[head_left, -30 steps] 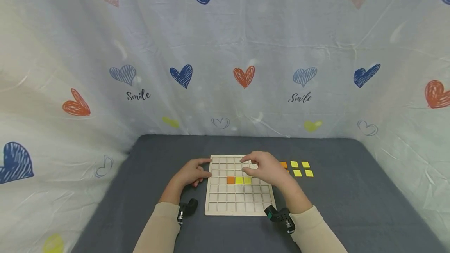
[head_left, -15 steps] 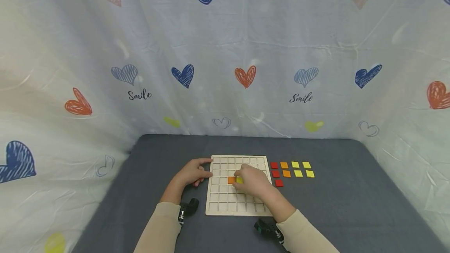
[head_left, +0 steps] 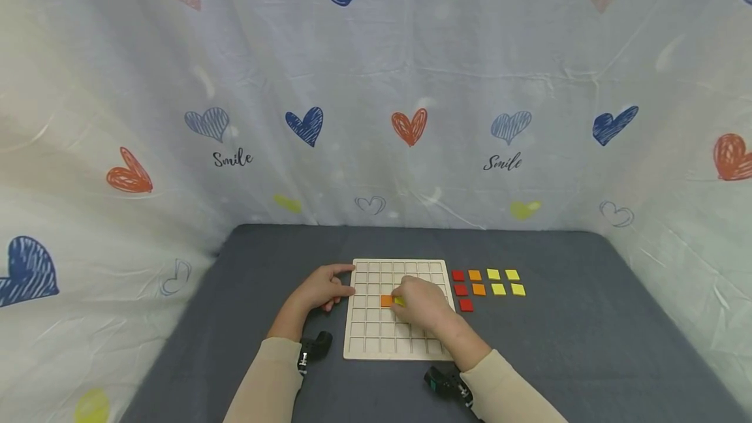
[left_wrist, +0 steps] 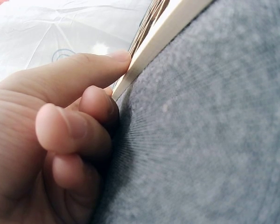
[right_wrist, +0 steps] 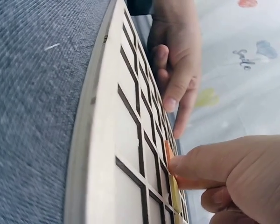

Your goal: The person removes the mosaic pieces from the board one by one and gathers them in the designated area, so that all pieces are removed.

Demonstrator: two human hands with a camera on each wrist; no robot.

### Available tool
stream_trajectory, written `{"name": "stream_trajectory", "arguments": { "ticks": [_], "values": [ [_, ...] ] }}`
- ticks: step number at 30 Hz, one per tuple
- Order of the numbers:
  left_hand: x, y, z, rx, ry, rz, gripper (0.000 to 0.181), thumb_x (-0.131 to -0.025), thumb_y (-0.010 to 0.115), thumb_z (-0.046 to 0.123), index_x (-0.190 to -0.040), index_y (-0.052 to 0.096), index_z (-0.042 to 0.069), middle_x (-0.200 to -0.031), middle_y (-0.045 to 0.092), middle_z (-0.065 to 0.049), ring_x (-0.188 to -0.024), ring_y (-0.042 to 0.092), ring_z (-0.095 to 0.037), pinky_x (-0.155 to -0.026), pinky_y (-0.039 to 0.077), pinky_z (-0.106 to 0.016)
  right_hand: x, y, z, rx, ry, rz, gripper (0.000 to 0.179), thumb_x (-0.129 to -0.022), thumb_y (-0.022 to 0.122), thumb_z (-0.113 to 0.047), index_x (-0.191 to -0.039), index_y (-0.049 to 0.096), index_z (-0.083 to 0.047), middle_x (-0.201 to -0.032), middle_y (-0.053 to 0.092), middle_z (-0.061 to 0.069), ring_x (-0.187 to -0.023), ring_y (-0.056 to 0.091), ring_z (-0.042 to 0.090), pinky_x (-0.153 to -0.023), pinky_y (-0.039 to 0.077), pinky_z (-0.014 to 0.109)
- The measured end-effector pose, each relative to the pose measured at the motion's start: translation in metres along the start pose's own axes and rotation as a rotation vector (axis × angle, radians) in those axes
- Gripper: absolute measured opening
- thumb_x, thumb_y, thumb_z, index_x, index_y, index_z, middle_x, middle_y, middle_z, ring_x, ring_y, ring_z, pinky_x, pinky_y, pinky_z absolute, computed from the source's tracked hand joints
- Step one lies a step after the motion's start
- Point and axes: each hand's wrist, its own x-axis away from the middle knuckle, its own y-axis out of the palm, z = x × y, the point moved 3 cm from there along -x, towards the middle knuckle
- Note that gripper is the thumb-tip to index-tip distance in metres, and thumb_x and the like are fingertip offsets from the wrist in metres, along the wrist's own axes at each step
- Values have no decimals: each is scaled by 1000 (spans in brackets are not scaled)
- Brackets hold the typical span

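A pale wooden grid board (head_left: 365, 329) lies on the dark cloth. In its middle row, an orange square tile (head_left: 386, 301) sits beside a yellow square tile (head_left: 399, 301), which is partly covered. My right hand (head_left: 424, 305) is over the board, thumb and forefinger pinching the yellow tile at its near and far edges. The right wrist view has the thumb (right_wrist: 179, 164) close against the tiles, with the board seen edge-on. My left hand (head_left: 320, 289) touches the board's left edge with forefinger and thumb; its other fingers are bent in, as the left wrist view shows.
Right of the board lie loose tiles in columns: red tiles (head_left: 461, 290), orange tiles (head_left: 474, 275) and yellow tiles (head_left: 498, 289). A white curtain (head_left: 352, 149) printed with hearts hangs behind the table (head_left: 558, 331).
My right hand has moved left and down from above the board to the yellow tile and its fingertips have closed in. This uncovered the red tiles. My left hand stayed at the board's edge.
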Motion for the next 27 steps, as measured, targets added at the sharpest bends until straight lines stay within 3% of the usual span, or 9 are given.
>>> {"name": "stream_trajectory", "arguments": {
  "ticks": [5,9,19,27],
  "values": [
    [0,0,0,-1,-2,5,65,-90,81,18,-150,55,15,-56,56,-4,-36,44,-13,-41,41,-28,-2,3,-2,43,-40,29,19,-90,78,-22,-104,82,-9,-85,62,-2,-63,49,8,-55,45,27],
    [-1,0,0,-4,-6,10,65,-90,81,18,-150,55,15,-56,56,-4,-36,44,-13,-41,41,-28,-3,6,-3,14,-35,62,13,-90,79,-20,-98,82,-11,-85,63,-2,-63,50,8,-56,45,27],
    [-1,1,2,4,-5,10,65,-90,81,17,-150,55,14,-56,56,-4,-36,43,-13,-40,41,-28,-1,9,-2,-31,94,96,19,-87,80,-27,-96,81,-10,-91,64,1,-58,49,9,-50,44,29],
    [0,1,2,11,-10,6,65,-91,80,16,-150,54,14,-56,56,-5,-36,43,-13,-40,42,-28,-1,9,0,-158,144,100,21,-84,84,-22,-100,81,-9,-99,69,4,-70,56,10,-62,51,32]
  ]
}}
